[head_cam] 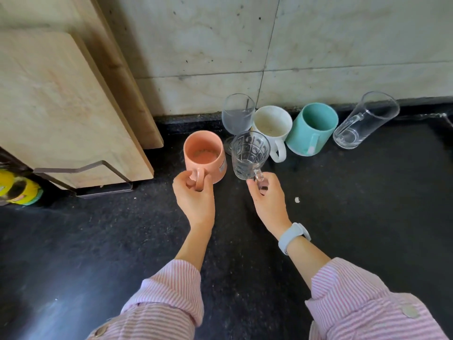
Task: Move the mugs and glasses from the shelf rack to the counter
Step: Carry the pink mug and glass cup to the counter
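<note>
While each hand pinches a handle, the left hand on the orange mug and the right hand on the patterned glass mug, both cups sit in front of the wall row, seemingly to extend it across the black counter.

This is a home kitchen. A black speckled stone counter meets a wall of pale marble-look tiles. Against that wall stand drinkware: a clear stemmed glass, a white ceramic mug and a teal ceramic mug. Left of them, pale wooden cutting boards lean in a dark metal wire holder.

Six upright mugs and glasses on counter
</note>
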`<state>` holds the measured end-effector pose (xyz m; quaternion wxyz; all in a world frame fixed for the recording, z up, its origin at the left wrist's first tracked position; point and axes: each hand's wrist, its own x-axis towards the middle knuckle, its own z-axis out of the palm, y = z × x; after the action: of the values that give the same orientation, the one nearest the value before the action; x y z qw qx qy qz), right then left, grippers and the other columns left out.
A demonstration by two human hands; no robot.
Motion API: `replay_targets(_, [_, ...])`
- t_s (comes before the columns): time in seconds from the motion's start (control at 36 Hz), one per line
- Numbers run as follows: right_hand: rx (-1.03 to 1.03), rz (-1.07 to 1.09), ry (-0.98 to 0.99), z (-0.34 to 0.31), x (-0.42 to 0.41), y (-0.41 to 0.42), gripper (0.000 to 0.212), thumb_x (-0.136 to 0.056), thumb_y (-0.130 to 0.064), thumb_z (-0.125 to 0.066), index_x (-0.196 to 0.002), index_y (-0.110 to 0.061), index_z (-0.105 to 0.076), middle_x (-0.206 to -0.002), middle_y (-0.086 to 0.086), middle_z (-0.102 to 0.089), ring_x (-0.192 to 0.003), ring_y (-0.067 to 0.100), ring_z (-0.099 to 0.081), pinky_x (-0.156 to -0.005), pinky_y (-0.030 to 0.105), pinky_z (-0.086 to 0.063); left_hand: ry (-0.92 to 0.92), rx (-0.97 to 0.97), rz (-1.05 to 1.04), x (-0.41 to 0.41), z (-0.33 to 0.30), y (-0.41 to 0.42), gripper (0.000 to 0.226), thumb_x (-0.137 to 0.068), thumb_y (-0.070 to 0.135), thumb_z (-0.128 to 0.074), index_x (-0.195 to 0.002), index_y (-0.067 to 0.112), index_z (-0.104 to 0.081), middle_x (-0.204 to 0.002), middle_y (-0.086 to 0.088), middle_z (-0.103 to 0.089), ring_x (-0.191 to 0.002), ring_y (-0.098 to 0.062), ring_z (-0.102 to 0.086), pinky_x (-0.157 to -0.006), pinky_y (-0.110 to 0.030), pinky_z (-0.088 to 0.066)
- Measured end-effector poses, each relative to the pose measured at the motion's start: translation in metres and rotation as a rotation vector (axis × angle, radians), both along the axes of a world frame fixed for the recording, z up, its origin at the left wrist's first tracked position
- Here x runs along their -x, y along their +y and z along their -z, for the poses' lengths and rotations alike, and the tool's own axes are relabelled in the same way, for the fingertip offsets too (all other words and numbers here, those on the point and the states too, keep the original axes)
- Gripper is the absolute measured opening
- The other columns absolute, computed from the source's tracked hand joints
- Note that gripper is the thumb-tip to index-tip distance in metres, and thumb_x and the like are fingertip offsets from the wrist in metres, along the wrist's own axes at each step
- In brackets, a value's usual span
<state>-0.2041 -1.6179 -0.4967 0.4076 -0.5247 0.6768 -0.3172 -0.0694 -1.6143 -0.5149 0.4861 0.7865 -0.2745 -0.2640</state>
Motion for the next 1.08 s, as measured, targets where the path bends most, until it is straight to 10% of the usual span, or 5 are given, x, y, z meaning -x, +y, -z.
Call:
replay_targets(0.22, [0.382, 0.003, 0.199, -0.051, 0.006, 0.009, 0.044, -0.087, -0.011, -0.054, -0.128, -0.008, -0.041, -0.134, 0.014, -0.045, -0.126, 0.026, -0.042, -0.104, 0.033, -0.034, -0.351, -0.022, 0.294, -0.017, -0.041, 0.020, 0.042, -0.085, 0.034, -0.061, -0.122, 0.014, -0.053, -0.135, -0.007, -0.047, -0.124, -0.023, -0.042, -0.101, -0.033, -0.034])
replay_targets(0.5, [0.466, -0.725, 0.672, -0.120, -0.082, 0.040, 0.040, -0.093, -0.032, -0.035, -0.127, -0.018, -0.049, -0.143, 0.003, -0.044, -0.137, 0.025, -0.028, -0.113, 0.053, -0.018, -0.923, -0.302, 0.350, -0.104, -0.142, 0.104, 0.042, -0.089, 0.034, -0.049, -0.128, 0.017, -0.049, -0.133, -0.003, -0.052, -0.124, -0.024, -0.044, -0.104, -0.042, -0.028])
replay_targets(1.08, [0.936, -1.613, -0.004, -0.263, -0.328, 0.567, 0.028, -0.092, -0.025, -0.042, -0.113, -0.016, -0.058, -0.121, 0.004, -0.060, -0.115, 0.025, -0.049, -0.096, 0.035, -0.036, -0.902, -0.600, -0.673, -0.222, -0.288, 0.749, 0.033, -0.087, 0.036, -0.049, -0.118, 0.024, -0.054, -0.121, 0.000, -0.060, -0.116, -0.023, -0.049, -0.097, -0.038, -0.030])
